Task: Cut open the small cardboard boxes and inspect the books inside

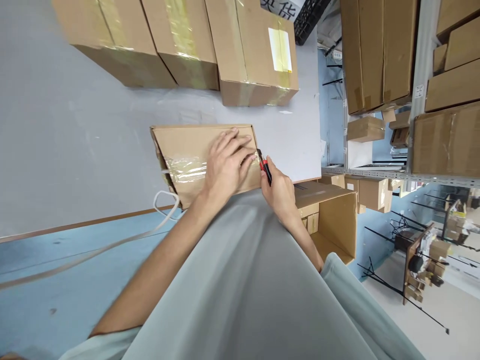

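A flat cardboard box point(187, 142) lies at the table's near edge, with clear tape point(187, 170) across its top. My left hand point(227, 162) rests on the box's right half, palm down and fingers stretched out. In my right hand point(278, 187) is a red and black utility knife point(265, 166), gripped with its tip at the box's right edge. Whether the blade is in the tape there I cannot tell. A white cable or strap point(165, 197) loops beside the box's left end.
Several taped cartons point(195, 65) stand along the table's far side. An open carton point(335, 220) sits low on my right, with smaller boxes inside. Metal shelving point(418, 95) loaded with boxes rises farther right. The pale table top point(75, 130) stretches to the left.
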`<action>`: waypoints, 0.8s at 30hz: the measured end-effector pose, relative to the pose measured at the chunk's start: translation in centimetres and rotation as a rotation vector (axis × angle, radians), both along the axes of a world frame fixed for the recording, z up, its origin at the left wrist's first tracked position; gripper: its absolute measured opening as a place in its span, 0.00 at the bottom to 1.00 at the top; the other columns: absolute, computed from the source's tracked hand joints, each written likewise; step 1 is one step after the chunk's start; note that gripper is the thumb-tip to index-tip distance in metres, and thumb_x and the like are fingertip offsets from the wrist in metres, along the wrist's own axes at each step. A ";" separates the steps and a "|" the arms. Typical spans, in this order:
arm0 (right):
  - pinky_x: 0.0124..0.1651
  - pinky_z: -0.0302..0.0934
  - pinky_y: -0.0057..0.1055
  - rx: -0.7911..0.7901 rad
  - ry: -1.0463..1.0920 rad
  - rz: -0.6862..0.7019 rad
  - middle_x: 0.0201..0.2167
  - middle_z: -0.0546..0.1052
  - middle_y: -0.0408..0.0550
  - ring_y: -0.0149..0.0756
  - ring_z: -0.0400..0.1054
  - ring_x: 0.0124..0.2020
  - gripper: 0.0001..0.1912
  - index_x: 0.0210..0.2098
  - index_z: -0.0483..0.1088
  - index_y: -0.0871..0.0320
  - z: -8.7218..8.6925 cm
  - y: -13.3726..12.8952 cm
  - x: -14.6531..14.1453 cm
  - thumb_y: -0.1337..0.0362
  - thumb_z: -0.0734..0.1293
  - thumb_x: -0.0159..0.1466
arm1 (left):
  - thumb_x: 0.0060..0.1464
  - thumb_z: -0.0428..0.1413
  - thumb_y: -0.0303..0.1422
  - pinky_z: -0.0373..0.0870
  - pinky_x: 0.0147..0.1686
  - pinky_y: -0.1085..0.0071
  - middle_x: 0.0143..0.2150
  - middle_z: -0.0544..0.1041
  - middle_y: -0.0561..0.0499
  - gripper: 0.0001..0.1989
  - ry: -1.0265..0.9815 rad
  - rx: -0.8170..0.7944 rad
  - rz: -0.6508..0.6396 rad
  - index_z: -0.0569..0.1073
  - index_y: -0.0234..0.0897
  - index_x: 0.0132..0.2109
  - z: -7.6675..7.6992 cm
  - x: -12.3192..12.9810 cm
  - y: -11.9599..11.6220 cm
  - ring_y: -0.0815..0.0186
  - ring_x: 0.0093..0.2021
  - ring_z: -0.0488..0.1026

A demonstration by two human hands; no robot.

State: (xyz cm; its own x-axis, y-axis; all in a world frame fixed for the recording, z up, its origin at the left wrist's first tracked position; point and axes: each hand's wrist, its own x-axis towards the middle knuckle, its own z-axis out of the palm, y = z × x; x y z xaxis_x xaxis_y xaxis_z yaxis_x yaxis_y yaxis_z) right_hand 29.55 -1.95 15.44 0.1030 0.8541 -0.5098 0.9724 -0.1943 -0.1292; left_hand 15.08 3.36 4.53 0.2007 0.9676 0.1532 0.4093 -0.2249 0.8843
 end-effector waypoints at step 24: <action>0.56 0.80 0.39 -0.222 -0.272 0.022 0.51 0.87 0.71 0.50 0.88 0.54 0.33 0.84 0.56 0.70 4.0 0.2 -4.2 0.74 0.57 0.82 | 0.79 0.52 0.41 0.52 0.86 0.39 0.71 0.81 0.47 0.13 0.119 0.025 -0.028 0.81 0.46 0.53 -0.2 0.4 -1.2 0.50 0.82 0.65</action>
State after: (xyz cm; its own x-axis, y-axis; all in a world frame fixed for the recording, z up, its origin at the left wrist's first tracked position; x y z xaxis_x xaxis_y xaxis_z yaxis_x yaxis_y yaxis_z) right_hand 25.34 -1.70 19.47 0.2435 0.7291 -0.6396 0.9696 -0.1676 0.1780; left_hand 15.46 2.13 4.36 0.2461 0.9574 0.1509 0.5044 -0.2595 0.8236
